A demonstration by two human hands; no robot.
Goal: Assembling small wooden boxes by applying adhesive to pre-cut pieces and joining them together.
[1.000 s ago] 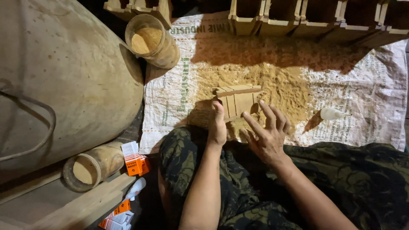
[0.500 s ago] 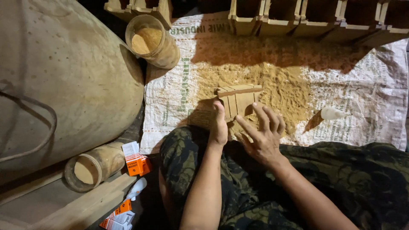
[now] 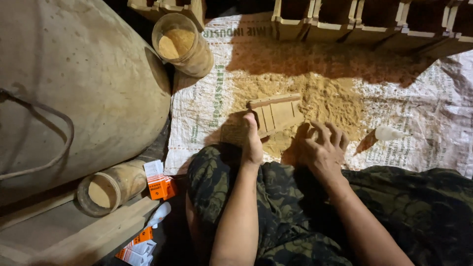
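A small slatted wooden frame lies on a heap of sawdust spread over a white woven sack sheet. My left hand grips the frame's left end, thumb against the wood. My right hand rests just right of and below the frame. Its fingers are curled and spread, with the tips in the sawdust, and it does not touch the frame. I cannot see anything held in it. My legs in dark patterned trousers fill the foreground.
A big stuffed sack fills the left. A jar of sawdust stands at the sheet's top left, another jar lies by my knee, with orange packets. A small white bottle lies to the right. Open wooden boxes line the far edge.
My right hand has come off the frame's right side and dropped down-right onto the sawdust, fingers curling. The left hand has stayed on the frame's left end.
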